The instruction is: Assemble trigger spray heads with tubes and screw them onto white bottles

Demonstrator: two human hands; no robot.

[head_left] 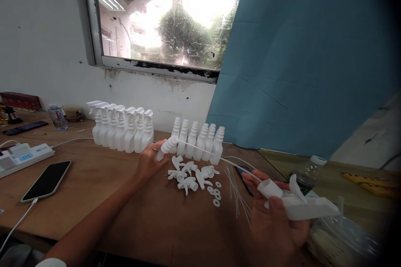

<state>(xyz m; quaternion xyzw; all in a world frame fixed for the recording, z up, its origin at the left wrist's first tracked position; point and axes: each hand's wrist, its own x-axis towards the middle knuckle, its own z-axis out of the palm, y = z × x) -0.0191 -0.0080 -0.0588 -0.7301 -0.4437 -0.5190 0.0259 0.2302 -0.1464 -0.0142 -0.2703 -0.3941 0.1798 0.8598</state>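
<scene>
A: Far left on the table [150, 217], what's there?
B: Power strip [36, 158]. Nearer us and a bit right, a phone [46, 180] on a white cable.
A: Next right?
B: Row of fitted spray bottles [120, 133], upright, far side by the wall.
A: Left hand [150, 156]?
B: Fingers wrapped round a white bottle [169, 146]. It's tilted, ribbed neck pointing right and away.
A: Middle?
B: Far: open bottles [202, 138], upright in a row, ribbed necks bare. Nearer: heap of trigger heads [188, 183], flat rings [214, 192] just right of it, then scattered thin tubes [235, 194].
A: Right hand [269, 231]?
B: Near right, thumb and fingers pinching a sprayer head [310, 208]. Collar faces left. Its dip tube [234, 164] runs left to the held bottle's mouth; can't tell if the tip is inside or just at it.
A: Far right?
B: Clear drink bottle [310, 175], white cap, beyond that hand. Lidded clear container [341, 242] nearer us.
</scene>
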